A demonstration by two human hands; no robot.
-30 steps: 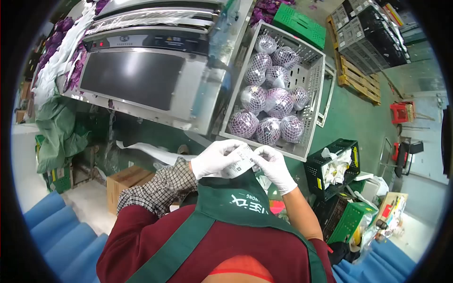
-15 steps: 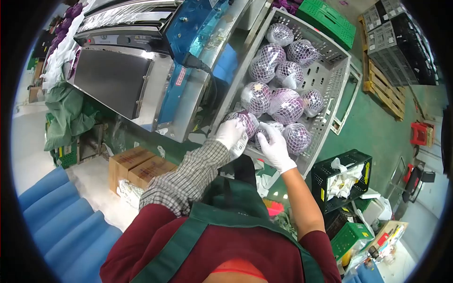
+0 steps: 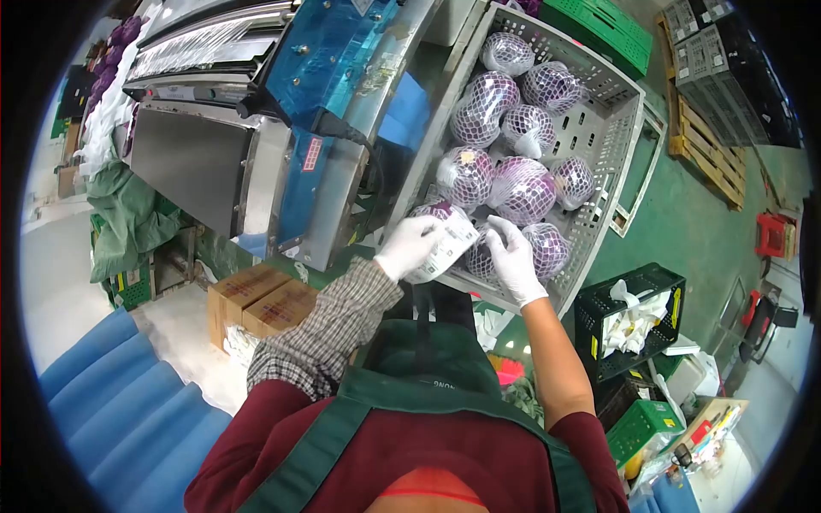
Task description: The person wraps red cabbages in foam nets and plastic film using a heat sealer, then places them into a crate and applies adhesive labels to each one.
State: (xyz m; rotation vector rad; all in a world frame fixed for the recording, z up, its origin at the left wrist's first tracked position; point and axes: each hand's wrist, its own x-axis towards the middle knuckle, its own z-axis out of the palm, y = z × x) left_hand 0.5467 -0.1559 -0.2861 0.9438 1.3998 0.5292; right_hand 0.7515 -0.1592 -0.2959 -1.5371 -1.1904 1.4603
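Observation:
My left hand (image 3: 409,247), in a white glove, is closed on a strip of printed white labels (image 3: 448,248) at the near left corner of a grey crate (image 3: 633,141). Its fingertips are over a wrapped purple ball-shaped item (image 3: 436,209), partly hidden by the strip. My right hand (image 3: 515,261), also gloved, is just right of the strip, with thumb and forefinger close together; whether something thin is between them is too small to tell. Several purple items in white netting, one of them (image 3: 523,190) large, lie in the crate.
A steel and blue machine (image 3: 192,167) stands at the left. Cardboard boxes (image 3: 256,299) sit below it. A green crate (image 3: 599,30) lies beyond the grey one; a black crate (image 3: 629,321) with white scraps is at the right. Dark boxes on a wooden pallet (image 3: 705,154) are farther right.
The label strip now lies raised and flat between my hands, where before it hung below my left hand. My right hand's fingers have drawn closer together. The view has shifted slightly.

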